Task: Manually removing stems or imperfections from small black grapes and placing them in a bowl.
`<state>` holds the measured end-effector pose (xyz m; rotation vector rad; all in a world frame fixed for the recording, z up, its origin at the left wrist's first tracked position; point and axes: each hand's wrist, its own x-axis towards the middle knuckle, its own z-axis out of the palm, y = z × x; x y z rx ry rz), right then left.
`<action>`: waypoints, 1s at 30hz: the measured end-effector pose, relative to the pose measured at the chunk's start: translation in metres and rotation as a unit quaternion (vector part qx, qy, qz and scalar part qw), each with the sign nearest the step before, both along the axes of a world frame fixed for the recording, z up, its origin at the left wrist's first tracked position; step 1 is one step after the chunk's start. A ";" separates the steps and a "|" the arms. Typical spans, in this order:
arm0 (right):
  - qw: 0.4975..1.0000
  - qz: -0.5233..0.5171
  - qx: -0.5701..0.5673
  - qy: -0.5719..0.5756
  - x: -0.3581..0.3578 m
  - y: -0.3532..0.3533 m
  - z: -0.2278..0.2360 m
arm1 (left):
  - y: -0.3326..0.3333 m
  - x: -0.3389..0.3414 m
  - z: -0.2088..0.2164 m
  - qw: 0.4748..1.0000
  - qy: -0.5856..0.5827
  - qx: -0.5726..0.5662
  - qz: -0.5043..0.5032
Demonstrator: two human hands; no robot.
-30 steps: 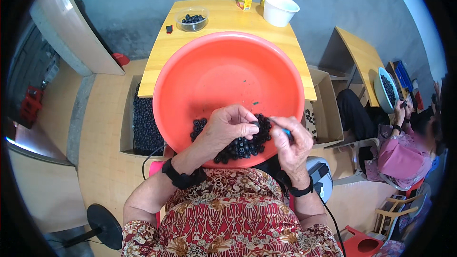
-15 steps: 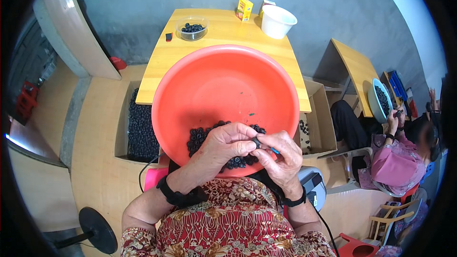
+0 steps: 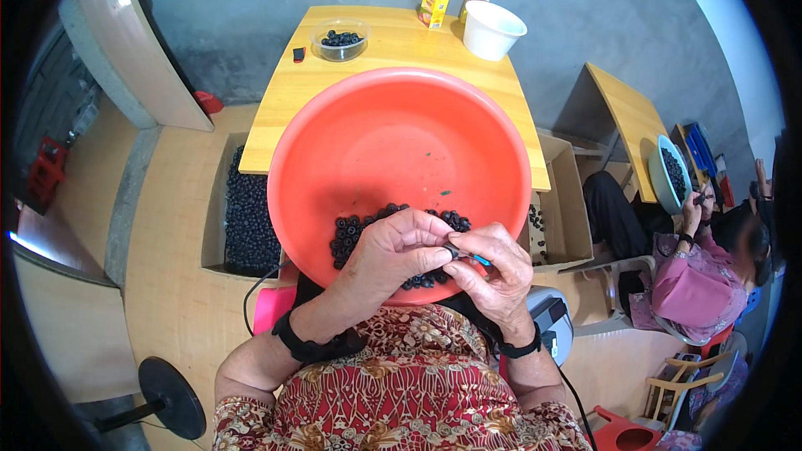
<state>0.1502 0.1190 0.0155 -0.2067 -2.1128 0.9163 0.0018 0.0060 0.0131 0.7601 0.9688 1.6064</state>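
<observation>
Over the near side of a large red basin (image 3: 292,150), my two hands meet. My left hand (image 3: 391,249) pinches a small black ring-shaped part (image 3: 452,250) between thumb and fingertips. In my right hand (image 3: 499,274), thumb and fingers close on a small tool with a blue end (image 3: 480,260); its tip is at the black part and mostly covered by the fingers. Below and behind my hands lies a heap of similar black parts (image 3: 345,238) in the basin, with a few dark scraps farther up its floor.
The basin leans against a yellow wooden table (image 3: 276,108) bearing a clear bowl (image 3: 341,52) of black parts, a drink carton (image 3: 432,8) and a white tub (image 3: 493,31). A full box of black parts (image 3: 251,217) stands left, a cardboard box (image 3: 570,213) right. Another person (image 3: 697,284) works at far right.
The view has shifted slightly, so the table and basin sit a little higher. Both hands keep their hold, and more of the black part's end shows between them.
</observation>
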 end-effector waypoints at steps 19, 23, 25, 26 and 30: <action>0.979 -0.028 0.196 0.046 0.006 -0.003 0.001 | -0.009 0.007 -0.007 0.994 -0.109 -0.011 -0.009; 0.978 -0.017 0.202 0.041 0.009 -0.002 0.002 | -0.008 0.009 -0.006 0.993 -0.115 -0.016 0.001; 0.980 -0.016 0.195 0.034 0.009 -0.002 0.002 | -0.009 0.008 -0.006 0.993 -0.121 -0.014 0.000; 0.978 -0.025 0.203 0.039 0.009 -0.002 0.001 | -0.009 0.008 -0.007 0.992 -0.126 -0.011 -0.001; 0.972 -0.059 0.224 0.044 0.009 -0.001 -0.001 | -0.008 0.006 -0.008 0.990 -0.140 -0.007 -0.005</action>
